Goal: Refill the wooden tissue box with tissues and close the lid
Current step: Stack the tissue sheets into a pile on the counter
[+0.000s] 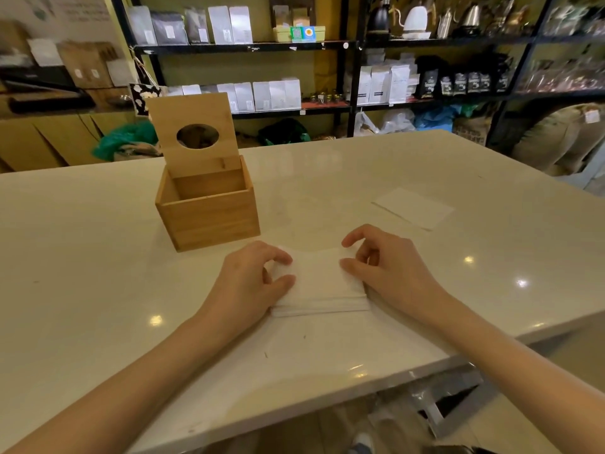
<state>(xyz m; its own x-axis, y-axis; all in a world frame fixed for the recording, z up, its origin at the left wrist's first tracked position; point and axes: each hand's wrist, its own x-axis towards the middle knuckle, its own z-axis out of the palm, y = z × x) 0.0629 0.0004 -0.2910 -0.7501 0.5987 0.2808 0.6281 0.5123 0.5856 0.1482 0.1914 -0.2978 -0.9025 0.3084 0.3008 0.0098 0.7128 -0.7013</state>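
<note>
Single head cam, wide-angle, looks forward and down across the worktop (425, 165). Hands close in, lower centre; box (209, 211) mid-distance, left; shelves (327, 47) fill the far background.

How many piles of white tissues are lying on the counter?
2: one stack near the counter's front edge, between both hands; one flat, thin pile farther back on the right. The open wooden box's floor is hidden, so it may hold more.
</note>
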